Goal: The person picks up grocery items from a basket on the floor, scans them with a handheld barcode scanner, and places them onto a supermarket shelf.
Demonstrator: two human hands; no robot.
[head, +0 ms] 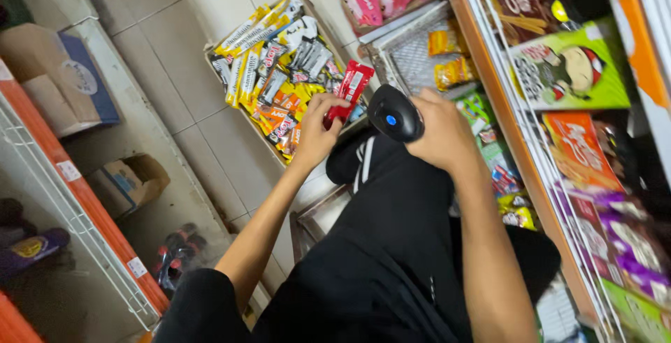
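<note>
Beside the floor's snack box [241, 56], left hand [316, 130] pinches a red packet [349, 90]; right hand [440, 133] clasps the scanner [393, 113], aim pending.

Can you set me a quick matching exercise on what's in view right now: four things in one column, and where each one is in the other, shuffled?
Things:
1. red snack packet
2. black handheld scanner
3. box of mixed snack bars
4. wire basket

Places:
A. on the tiled floor, beyond the left hand
B. gripped in the right hand
C. pinched in the left hand's fingers
D. by the foot of the right-side shelf, with yellow packets in it

Pairs: 1-C, 2-B, 3-A, 4-D
</note>
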